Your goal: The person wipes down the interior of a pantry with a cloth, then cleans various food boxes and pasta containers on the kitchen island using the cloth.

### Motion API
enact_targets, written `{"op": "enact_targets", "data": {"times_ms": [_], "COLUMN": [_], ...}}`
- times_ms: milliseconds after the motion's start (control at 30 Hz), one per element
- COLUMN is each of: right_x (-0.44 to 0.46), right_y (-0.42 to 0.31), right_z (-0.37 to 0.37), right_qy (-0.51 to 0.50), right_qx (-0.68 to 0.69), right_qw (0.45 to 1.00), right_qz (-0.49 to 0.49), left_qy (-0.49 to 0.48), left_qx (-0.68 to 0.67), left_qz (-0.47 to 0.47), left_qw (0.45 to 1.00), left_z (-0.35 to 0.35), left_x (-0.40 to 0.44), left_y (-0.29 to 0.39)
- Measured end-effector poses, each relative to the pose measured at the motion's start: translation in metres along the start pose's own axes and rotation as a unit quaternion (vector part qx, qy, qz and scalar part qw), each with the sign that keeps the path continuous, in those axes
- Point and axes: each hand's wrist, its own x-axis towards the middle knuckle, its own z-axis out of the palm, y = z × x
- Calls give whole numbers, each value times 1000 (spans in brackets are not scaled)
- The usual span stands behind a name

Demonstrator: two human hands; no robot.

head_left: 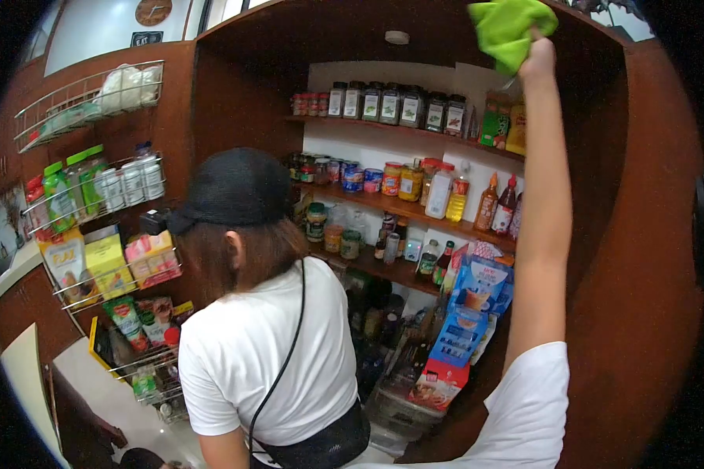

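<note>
My right hand (538,59) is raised at the top right, its fingers closed on a bright green cloth (510,31). The cloth is bunched up near the top front edge of the wooden cabinet (594,94). My bare forearm and white sleeve cross the right side of the shelves and hide part of them. My left hand does not show.
A co-worker in a black cap (238,187) and white shirt (270,344) stands close on the left, before shelves of spice jars (391,103), cans and bottles. Wire door racks (94,102) hold bottles and boxes. Packets (461,332) hang at the shelves' right.
</note>
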Motion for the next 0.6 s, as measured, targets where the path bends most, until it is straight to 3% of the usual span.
{"op": "enact_targets", "data": {"times_ms": [33,67,100,133,167,200,267,333,433,467,500,533,567,600], "right_x": [-40,-66,-112,-150,-199,-234,-308,-360,-452,-481,-509,-533,-556,-576], "right_y": [6,23,27,29,26,14,-9,-22,-29,-36,-47,-57,-67,-75], "right_z": [23,28,53,78,98,129,163,171,202,218,229,241,250,258], "right_qy": [28,-33,-12,-55,-62,-2,-89,-129,-241,-252,-260,-267,-272,-276], "right_qx": [-79,-99,-57,-133,-125,-98,-30,-14,34,60,82,105,122,139], "right_qw": [995,992,988,974,970,942,952,939,895,879,862,845,827,812], "right_qz": [56,65,146,173,202,321,291,317,375,399,426,452,476,494], "left_qy": [13,25,33,41,69,71,15,89,165,227,216,271,282,321], "left_qx": [-1,2,24,44,44,47,29,-28,49,13,-21,-34,-68,-110], "left_qz": [3,12,26,40,87,86,132,148,182,243,229,253,194,205], "left_qw": [1000,1000,999,997,993,993,991,985,968,943,949,928,937,918], "left_z": [-20,-37,-46,-54,-60,-72,-102,-111,-147,-145,-151,-150,-151,-145], "left_x": [-28,-54,-59,-60,-61,-72,-109,-107,-185,-186,-209,-215,-236,-241], "left_y": [23,38,26,10,-15,-19,-26,-87,-50,-74,-72,-93,-94,-117]}}
